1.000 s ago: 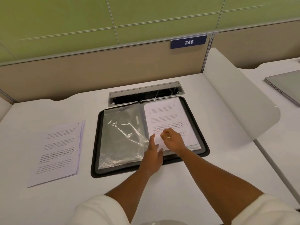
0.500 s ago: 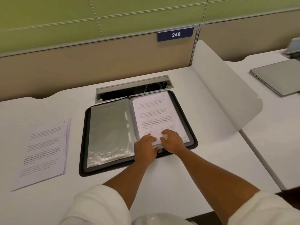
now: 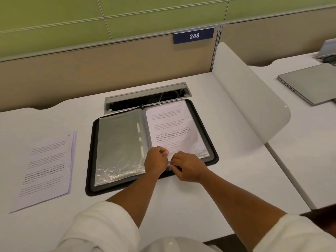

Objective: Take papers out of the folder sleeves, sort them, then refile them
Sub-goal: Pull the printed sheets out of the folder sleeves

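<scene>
Table: white table [image 3: 227, 135] in a cubicle, where I work on the open folder [image 3: 211, 155]
Left hand: my left hand [image 3: 157, 161] curls onto the near edge of the filled sleeve [image 3: 172, 131], pinning it flat
Right hand: my right hand [image 3: 188, 167] pinches the sleeve's near corner, I judge to part it
Emptied sleeves: lying flat on the folder's left side [image 3: 118, 144]
Pulled papers: stack [image 3: 47, 166] well left, kept apart for sorting

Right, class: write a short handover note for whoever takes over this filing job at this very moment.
Left hand: fingers curled at the near edge of the right-hand sleeve.
Right hand: pinching that same edge.
The folder lies open on the desk; a printed sheet sits in that sleeve.
Done: a paper stack lies left of the folder; the left sleeves look empty.
Left: pull this sheet, sort, refile.
</scene>
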The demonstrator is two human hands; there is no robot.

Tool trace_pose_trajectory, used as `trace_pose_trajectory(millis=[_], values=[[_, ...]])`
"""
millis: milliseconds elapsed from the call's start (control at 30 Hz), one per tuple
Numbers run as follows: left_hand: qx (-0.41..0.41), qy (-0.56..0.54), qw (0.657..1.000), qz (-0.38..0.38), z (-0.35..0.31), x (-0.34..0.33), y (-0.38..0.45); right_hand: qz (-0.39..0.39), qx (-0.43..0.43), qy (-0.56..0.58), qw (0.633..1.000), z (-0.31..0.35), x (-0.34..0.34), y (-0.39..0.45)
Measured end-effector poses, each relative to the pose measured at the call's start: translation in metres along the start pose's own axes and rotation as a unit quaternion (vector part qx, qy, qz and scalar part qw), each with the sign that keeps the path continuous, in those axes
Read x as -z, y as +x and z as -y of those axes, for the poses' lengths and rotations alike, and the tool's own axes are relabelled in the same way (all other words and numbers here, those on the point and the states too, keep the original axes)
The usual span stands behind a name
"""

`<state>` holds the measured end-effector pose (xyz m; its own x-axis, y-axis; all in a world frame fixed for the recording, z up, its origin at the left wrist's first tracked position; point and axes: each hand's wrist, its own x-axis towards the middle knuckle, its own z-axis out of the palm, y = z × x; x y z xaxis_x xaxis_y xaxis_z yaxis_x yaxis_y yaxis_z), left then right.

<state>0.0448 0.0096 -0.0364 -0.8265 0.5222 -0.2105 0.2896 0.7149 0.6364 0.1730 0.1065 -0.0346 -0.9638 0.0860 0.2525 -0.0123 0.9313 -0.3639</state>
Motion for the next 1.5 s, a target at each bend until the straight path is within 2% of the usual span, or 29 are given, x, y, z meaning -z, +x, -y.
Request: trace_pose_trajectory(millis=[67, 233, 367, 467, 600, 767, 967, 1167, 1267, 1400, 1500], values=[[-0.008, -0.020, 1.000, -0.008, 0.002, 0.000, -0.002, 0.041, -0.012, 0.000, 0.999, 0.001, -0.006, -0.002], [-0.067, -0.075, 0.995, -0.012, 0.015, 0.000, -0.007, 0.144, -0.109, -0.042, 0.983, -0.003, -0.010, 0.004], [-0.062, -0.142, 0.988, -0.021, 0.024, 0.003, -0.012, 0.219, -0.195, -0.095, 0.951, -0.008, -0.009, 0.011], [-0.056, -0.153, 0.986, -0.025, 0.030, 0.006, -0.016, 0.248, -0.212, -0.112, 0.939, -0.011, -0.015, 0.011], [-0.039, -0.122, 0.990, -0.056, 0.040, 0.010, -0.020, 0.228, -0.190, -0.162, 0.941, -0.010, -0.020, 0.009], [-0.004, -0.113, 0.991, -0.072, 0.051, 0.013, -0.026, 0.152, -0.146, -0.165, 0.964, -0.007, -0.031, -0.005], [0.051, -0.117, 0.991, -0.026, 0.048, 0.017, -0.037, 0.066, -0.095, -0.163, 0.980, -0.010, -0.030, -0.020], [0.090, -0.103, 0.990, -0.030, 0.044, 0.016, -0.046, -0.001, -0.018, -0.112, 0.994, -0.004, -0.027, -0.045], [0.106, -0.111, 0.988, -0.035, 0.043, 0.016, -0.051, 0.004, -0.009, -0.077, 0.997, 0.000, -0.019, -0.055], [0.120, -0.139, 0.982, -0.053, 0.039, 0.010, -0.059, 0.080, -0.053, -0.035, 0.995, 0.005, -0.008, -0.062], [0.143, -0.170, 0.974, -0.050, 0.034, 0.007, -0.064, 0.107, -0.034, -0.049, 0.992, 0.008, -0.003, -0.062]])
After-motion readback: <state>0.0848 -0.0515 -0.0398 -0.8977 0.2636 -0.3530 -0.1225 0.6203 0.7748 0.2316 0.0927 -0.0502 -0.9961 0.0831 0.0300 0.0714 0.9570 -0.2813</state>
